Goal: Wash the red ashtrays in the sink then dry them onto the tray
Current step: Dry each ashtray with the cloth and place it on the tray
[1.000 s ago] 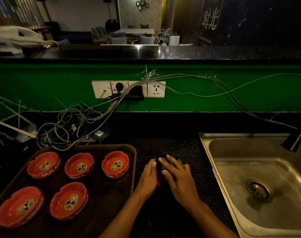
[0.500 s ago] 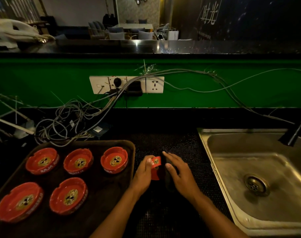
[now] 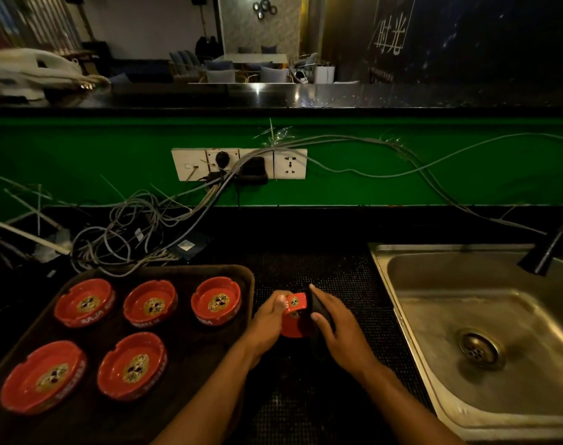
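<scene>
Red ashtray point(image 3: 294, 314) being held tilted on edge by left hand point(image 3: 268, 319); dark cloth point(image 3: 318, 311) being gripped and pressed against it by right hand point(image 3: 341, 329). Advised: inner bowl being wiped dry before placement on tray point(image 3: 241, 274).

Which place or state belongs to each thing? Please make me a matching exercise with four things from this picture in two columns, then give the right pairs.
Things:
1. held ashtray
2. five ashtrays
3. sink
4. wall sockets

Places or states:
A. lying on the brown tray
B. mounted on the green wall
C. tilted on edge between the left hand and right hand
D. steel basin at the right, no ashtray in it

Pairs: 1-C, 2-A, 3-D, 4-B
</scene>
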